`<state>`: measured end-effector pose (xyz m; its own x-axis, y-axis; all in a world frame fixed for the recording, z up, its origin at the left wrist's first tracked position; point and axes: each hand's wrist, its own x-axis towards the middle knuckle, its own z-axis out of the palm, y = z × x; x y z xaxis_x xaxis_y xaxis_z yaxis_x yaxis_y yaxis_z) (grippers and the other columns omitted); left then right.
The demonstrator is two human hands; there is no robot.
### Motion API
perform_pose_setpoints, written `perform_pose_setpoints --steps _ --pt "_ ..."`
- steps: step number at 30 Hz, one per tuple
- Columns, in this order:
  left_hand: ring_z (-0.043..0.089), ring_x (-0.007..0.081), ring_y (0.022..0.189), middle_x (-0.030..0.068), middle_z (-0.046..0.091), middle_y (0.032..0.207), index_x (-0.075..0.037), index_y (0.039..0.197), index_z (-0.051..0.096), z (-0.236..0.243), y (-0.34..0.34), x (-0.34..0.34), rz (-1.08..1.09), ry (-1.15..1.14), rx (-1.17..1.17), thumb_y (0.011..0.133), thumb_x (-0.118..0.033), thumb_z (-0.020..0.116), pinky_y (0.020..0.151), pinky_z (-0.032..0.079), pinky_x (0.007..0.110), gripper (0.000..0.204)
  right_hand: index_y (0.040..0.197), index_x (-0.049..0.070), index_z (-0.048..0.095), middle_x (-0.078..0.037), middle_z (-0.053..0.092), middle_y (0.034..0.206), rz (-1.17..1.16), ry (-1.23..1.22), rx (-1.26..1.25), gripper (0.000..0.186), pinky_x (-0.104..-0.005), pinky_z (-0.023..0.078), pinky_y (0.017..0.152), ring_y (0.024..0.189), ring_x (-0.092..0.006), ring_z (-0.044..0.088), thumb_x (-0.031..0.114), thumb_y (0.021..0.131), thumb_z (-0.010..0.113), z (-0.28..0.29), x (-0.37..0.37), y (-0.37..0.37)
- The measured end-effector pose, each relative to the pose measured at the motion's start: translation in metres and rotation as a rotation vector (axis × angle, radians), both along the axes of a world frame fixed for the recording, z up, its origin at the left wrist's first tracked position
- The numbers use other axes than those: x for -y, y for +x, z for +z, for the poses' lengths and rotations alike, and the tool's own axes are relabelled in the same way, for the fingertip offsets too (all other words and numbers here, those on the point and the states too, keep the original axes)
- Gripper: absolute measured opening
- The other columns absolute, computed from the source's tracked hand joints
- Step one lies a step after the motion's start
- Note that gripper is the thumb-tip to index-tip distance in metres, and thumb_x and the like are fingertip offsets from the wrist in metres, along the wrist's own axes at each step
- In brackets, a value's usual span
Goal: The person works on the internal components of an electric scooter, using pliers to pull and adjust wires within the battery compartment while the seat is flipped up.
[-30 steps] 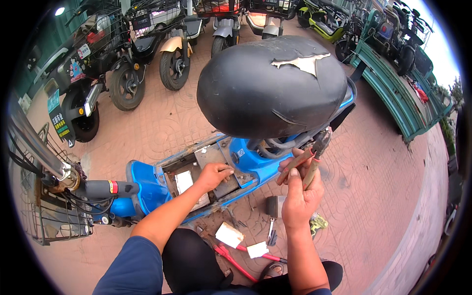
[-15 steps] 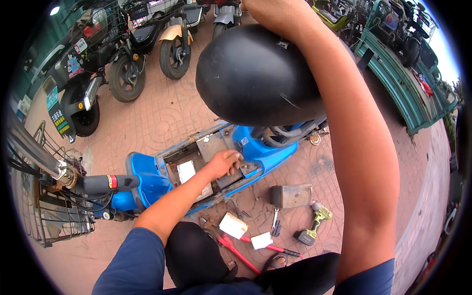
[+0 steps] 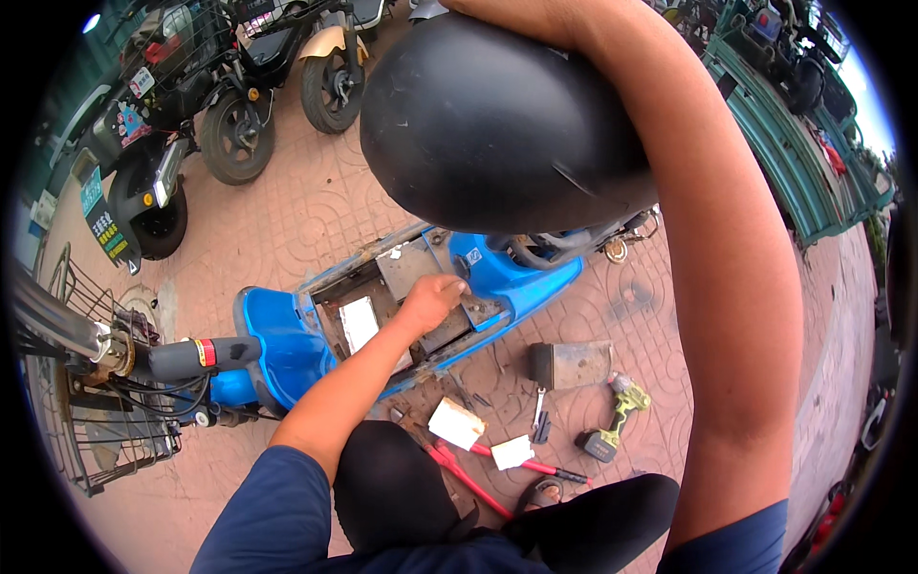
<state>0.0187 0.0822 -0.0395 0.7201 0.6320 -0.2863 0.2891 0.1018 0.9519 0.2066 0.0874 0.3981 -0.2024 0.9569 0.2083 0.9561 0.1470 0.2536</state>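
Left hand (image 3: 432, 298) fingers curled down inside open blue scooter (image 3: 287, 335) floor bay, gripping part there. Right hand at 12 o'clock, hidden; props raised black seat (image 3: 488, 124), fingers' state unclear. Cordless drill (image 3: 612, 430) on pavement, 4 o'clock.

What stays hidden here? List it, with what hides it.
- Right hand: head view, cut off by the top edge above the raised black scooter seat.
- Left hand fingertips: head view, tucked into the blue scooter's open floor compartment.
- Small fasteners on the brick paving: too small.

A yellow-green cordless drill (image 3: 612, 421), red-handled pliers (image 3: 478, 469) and two white cards (image 3: 457, 423) lie on the paved ground; parked scooters (image 3: 191, 124) stand behind, beside a green fence (image 3: 794, 163).
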Motion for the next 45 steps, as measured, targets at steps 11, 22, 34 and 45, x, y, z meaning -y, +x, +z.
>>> perform_pose_setpoints --steps 11,22,34,45 --pt "0.059 0.0114 0.070 0.0041 0.070 0.087 0.000 0.117 0.073 0.017 -0.015 -0.001 0.114 -0.037 0.056 0.104 -0.019 0.064 0.063 0.049 0.027 0.025 0.111 -0.005 0.076 -0.034 0.070 0.116 -0.111 0.079 -0.453 0.042 -0.0493 0.053 0.101 0.112 -0.0465 0.069 0.023 0.090 0.053 0.001 0.021 -0.007" --pt "0.058 0.0136 0.073 0.0043 0.068 0.089 0.004 0.114 0.074 -0.027 -0.093 -0.052 0.775 0.163 -0.232 0.095 -0.017 0.074 0.066 0.050 0.032 0.029 0.102 -0.003 0.077 -0.030 0.073 0.108 -0.068 0.202 -0.465 0.036 -0.0524 0.055 0.097 0.105 -0.0459 0.071 0.025 0.087 0.060 0.001 0.028 -0.012" --pt "0.075 0.0387 0.099 0.0282 0.075 0.105 0.014 0.113 0.070 -0.049 -0.079 -0.027 0.479 0.096 -0.466 0.093 -0.029 0.077 0.084 0.057 0.044 0.048 0.109 -0.001 0.078 -0.028 0.075 0.107 -0.038 0.289 -0.525 0.041 -0.0481 0.055 0.096 0.102 -0.0423 0.073 0.027 0.086 0.059 -0.018 0.001 -0.005" --pt "0.075 0.0359 0.073 0.0223 0.076 0.093 0.009 0.104 0.071 0.007 -0.072 -0.019 0.284 0.045 -0.610 0.095 -0.034 0.075 0.067 0.059 0.046 0.044 0.112 0.000 0.075 -0.026 0.073 0.094 -0.013 0.313 -0.504 0.038 -0.0417 0.056 0.089 0.087 -0.0371 0.073 0.022 0.085 0.058 -0.022 0.004 0.003"
